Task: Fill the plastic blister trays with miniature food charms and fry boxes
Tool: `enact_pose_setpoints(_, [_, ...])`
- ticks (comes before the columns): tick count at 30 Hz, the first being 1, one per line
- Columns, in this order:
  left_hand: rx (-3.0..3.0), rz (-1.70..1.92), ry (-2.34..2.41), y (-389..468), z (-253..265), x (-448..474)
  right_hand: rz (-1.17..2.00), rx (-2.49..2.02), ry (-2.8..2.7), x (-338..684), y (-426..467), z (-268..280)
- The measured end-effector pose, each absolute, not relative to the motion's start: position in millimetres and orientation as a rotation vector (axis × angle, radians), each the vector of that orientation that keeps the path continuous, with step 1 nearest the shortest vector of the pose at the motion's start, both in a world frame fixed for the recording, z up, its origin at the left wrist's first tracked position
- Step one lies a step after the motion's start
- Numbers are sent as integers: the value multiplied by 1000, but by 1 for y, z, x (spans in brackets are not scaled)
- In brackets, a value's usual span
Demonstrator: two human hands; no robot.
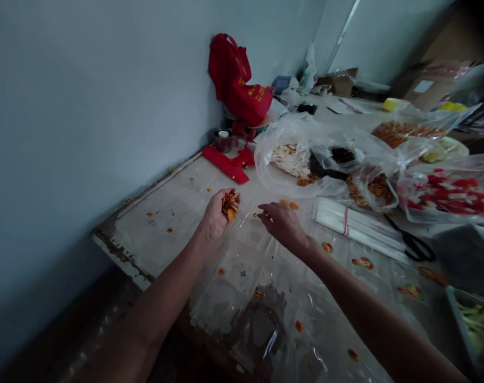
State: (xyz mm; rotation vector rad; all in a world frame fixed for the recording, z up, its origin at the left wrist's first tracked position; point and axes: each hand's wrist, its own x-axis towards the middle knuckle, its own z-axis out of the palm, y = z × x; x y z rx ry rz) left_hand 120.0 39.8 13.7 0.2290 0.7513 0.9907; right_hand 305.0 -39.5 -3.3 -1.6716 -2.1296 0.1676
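Head view: orange discs cupped on one side, fingertip work on the other

Left of the red-banded bundle of clear sleeves (330, 215), the left hand (215, 214) curls around a stack of orange discs (230, 205). Nearer the bundle, the right hand (282, 224) bends thumb and fingers toward a small orange-and-yellow piece (255, 215); whether they pinch it, I cannot tell. A well-cupped left palm should prevent spills, and single pieces probably handle best by their edges. Scissors (406, 234) lie at the bundle's right end.

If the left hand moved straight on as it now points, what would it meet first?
Probably the folded red cloth on the tabletop, though how high the left hand is remains unclear; it might pass above.
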Motion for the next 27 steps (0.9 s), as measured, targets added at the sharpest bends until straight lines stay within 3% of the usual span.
enact_pose_setpoints(7, [120, 1153, 771, 41, 2, 134, 759, -1465, -1525, 228, -39, -6])
enact_pose_setpoints(13, [134, 1126, 756, 59, -1, 111, 1067, -1408, -1380, 262, -8, -22])
enact_pose_setpoints(20, [247, 1059, 719, 70, -1, 57, 1052, -1708, -1583, 288, 69, -26])
enact_pose_setpoints(27, [190, 1042, 665, 66, -11, 51, 525, -2027, -1912, 267, 83, -31])
